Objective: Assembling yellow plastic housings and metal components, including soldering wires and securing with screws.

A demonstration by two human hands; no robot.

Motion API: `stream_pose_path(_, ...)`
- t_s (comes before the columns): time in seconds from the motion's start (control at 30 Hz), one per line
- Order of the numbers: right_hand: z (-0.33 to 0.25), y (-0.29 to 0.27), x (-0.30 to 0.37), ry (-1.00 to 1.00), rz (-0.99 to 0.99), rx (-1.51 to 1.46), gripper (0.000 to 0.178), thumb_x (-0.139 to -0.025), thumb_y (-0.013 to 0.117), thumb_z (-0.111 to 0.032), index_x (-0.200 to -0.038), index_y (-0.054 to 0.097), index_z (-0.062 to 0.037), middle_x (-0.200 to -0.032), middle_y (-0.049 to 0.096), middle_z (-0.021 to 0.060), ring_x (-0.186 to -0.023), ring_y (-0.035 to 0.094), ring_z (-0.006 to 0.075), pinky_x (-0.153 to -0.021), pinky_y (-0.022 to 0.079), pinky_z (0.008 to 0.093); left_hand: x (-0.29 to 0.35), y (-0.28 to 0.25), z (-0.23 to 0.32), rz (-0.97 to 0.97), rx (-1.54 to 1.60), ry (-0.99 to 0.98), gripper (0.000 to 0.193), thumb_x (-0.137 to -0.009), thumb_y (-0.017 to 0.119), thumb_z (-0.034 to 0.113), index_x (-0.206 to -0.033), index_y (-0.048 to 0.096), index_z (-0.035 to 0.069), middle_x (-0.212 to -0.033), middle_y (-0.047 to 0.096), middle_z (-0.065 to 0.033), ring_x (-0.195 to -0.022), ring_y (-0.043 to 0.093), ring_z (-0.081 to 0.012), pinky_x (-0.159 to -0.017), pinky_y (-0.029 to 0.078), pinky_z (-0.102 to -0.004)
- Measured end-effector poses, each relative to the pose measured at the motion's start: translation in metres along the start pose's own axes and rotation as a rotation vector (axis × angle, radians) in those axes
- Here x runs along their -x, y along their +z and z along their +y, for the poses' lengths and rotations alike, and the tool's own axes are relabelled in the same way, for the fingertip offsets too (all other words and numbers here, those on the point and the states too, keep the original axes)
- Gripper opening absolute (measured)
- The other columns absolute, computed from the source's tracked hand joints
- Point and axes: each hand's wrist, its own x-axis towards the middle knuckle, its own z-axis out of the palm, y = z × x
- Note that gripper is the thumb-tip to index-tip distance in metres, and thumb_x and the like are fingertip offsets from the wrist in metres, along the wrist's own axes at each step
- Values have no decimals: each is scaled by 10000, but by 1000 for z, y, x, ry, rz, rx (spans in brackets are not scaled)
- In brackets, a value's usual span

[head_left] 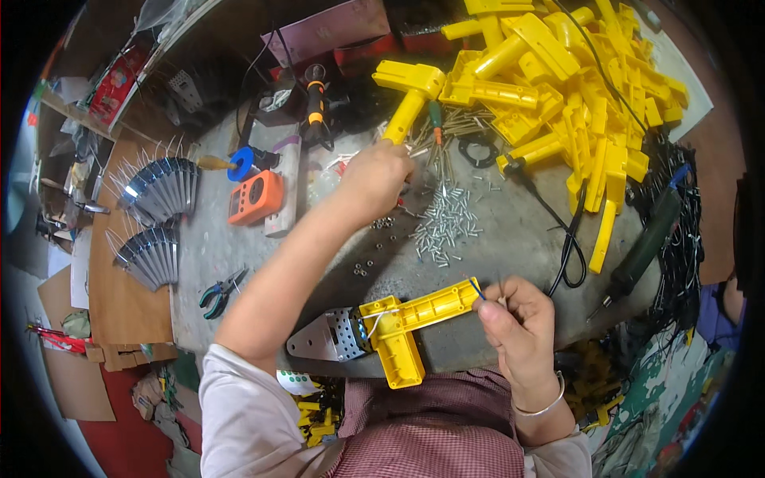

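Observation:
My left hand (378, 179) reaches across the bench beside the handle of a yellow plastic housing (410, 84). Its fingers curl downward, and what they hold, if anything, is hidden. Close by lie small white and red pieces (341, 165) and a pile of silver screws (446, 223). At the near edge, my right hand (518, 319) pinches thin wires, one of them blue (476, 288). Just left of it lies an opened yellow T-shaped housing half (400, 350), ribbed inside. White wires (378, 317) run into it from a perforated metal piece with a pointed plate (323, 338).
Yellow housings (558, 80) heap at the far right. A soldering iron (637, 239) and black cables lie at right. Pliers (221, 295), an orange meter-like box (256, 197), a power strip (284, 187) and fanned metal plates (163, 191) are at left. A green-handled screwdriver (435, 119) lies farther back.

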Motion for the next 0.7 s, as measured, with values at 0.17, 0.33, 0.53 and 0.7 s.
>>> stream_pose_path(0.17,-4,6,1,-3,17,13,174,-896,660,-145,-909,619,23,-696,525,-69,-608,394,-22,-525,290,163,8,-18,17,39,-53,108,218,-706,622,24,-924,606,20,-901,617,-141,-903,590,-329,-804,483,-409)
stream_pose_path(0.33,0,12,1,-156,118,148,170,-897,663,-134,-888,637,34,-721,574,-56,-633,440,-20,-550,339,154,67,-41,90,213,702,-161,199,-721,623,-30,-913,655,11,-863,666,-116,-794,649,-254,-733,508,-324)
stream_pose_path(0.53,7,31,7,-221,54,304,93,-851,676,-55,-840,638,29,-663,564,-55,-576,418,-16,-503,336,177,114,-43,141,465,684,-266,321,-697,619,-88,-983,704,31,-871,677,-108,-776,661,-233,-694,520,-307)
stream_pose_path(0.7,6,35,10,-210,5,556,55,-800,670,-18,-781,633,18,-572,539,-33,-527,400,-11,-481,326,187,127,-48,144,517,178,-30,376,-634,657,-81,-985,703,48,-850,675,-102,-718,656,-234,-606,529,-307)
